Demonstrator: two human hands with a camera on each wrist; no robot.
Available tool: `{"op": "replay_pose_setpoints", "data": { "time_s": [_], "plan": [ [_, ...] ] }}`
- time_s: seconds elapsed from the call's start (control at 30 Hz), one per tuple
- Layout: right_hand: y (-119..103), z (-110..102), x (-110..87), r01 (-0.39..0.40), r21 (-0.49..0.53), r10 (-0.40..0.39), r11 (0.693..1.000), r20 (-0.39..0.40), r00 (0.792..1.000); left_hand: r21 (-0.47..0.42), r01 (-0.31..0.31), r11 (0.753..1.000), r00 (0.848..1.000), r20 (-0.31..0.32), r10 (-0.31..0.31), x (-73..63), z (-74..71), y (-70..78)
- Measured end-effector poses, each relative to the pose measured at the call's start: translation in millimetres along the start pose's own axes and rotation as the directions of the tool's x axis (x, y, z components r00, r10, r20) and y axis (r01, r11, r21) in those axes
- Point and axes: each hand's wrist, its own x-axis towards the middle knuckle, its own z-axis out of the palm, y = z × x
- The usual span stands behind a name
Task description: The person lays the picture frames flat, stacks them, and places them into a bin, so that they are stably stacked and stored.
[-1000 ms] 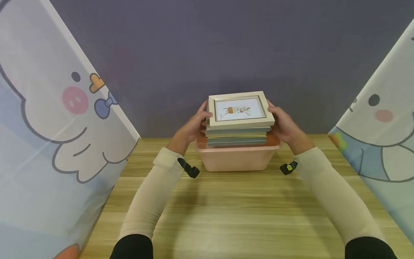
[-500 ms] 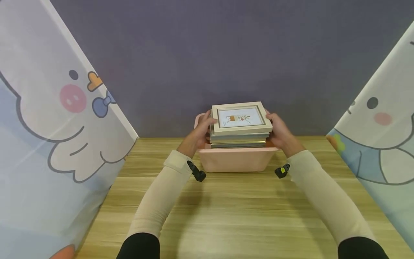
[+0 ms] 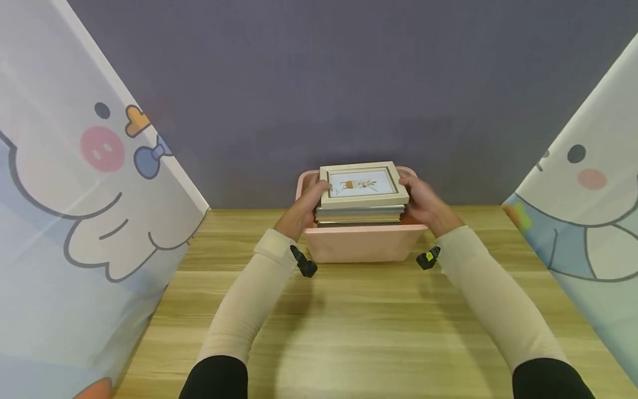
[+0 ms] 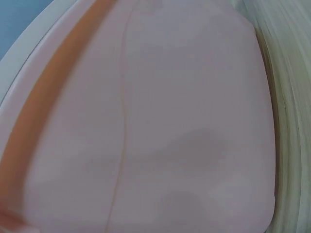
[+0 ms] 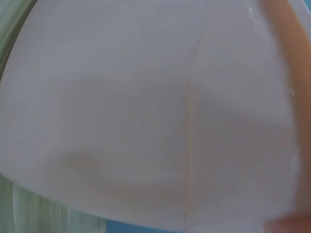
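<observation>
A stack of picture frames (image 3: 361,215) sits inside a pink plastic bin (image 3: 366,246) in the head view. The top picture frame (image 3: 364,200) is cream, with a drawing of a brown animal and leaves. My left hand (image 3: 302,209) grips the stack's left side, its thumb lying on the top frame's edge. On the opposite side my right hand (image 3: 427,205) holds the stack, thumb at the top frame's right edge. The other fingers of both hands are mostly hidden. Both wrist views are filled by the bin's outer wall (image 4: 194,97), with the hands barely showing.
The bin stands on a wood-grain table (image 3: 369,327) against a dark grey back panel (image 3: 349,83). Cartoon-printed sheets slope along the left (image 3: 55,233) and right (image 3: 593,221) sides.
Both hands have lowered the stack deeper into the bin, so the bin's back rim now shows behind it. Lately the stack has shifted a little to the left.
</observation>
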Motion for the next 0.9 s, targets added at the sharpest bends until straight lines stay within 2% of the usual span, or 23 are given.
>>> {"op": "replay_pose_setpoints", "data": {
  "time_s": [0.2,0.3,0.5,0.6,0.8,0.9],
  "plan": [
    [2,5,2.9,-0.147,-0.035,0.146,0.989,-0.019,0.989,-0.013,0.051,0.999,0.999,-0.002,-0.051,2.2,0.0,0.4],
    [3,5,4.6,-0.147,-0.061,0.147,0.987,0.002,0.989,-0.017,0.074,0.997,0.997,0.002,-0.074,3.7,0.5,0.1],
    [4,4,6.1,-0.128,-0.113,0.133,0.985,0.032,0.991,0.013,0.074,0.997,0.997,-0.032,-0.073,6.0,4.3,0.2],
    [5,4,7.2,-0.137,-0.143,0.143,0.98,0.035,0.989,0.027,0.102,0.994,0.994,-0.053,-0.1,5.3,4.9,-0.8],
    [8,4,9.5,-0.211,-0.172,0.219,0.962,0.028,0.975,0.054,0.16,0.986,0.986,-0.059,-0.157,6.6,6.6,-3.9],
    [8,3,11.7,-0.227,-0.23,0.245,0.946,0.053,0.968,0.072,0.179,0.981,0.983,-0.042,-0.177,8.0,7.1,-2.8]
  ]
}}
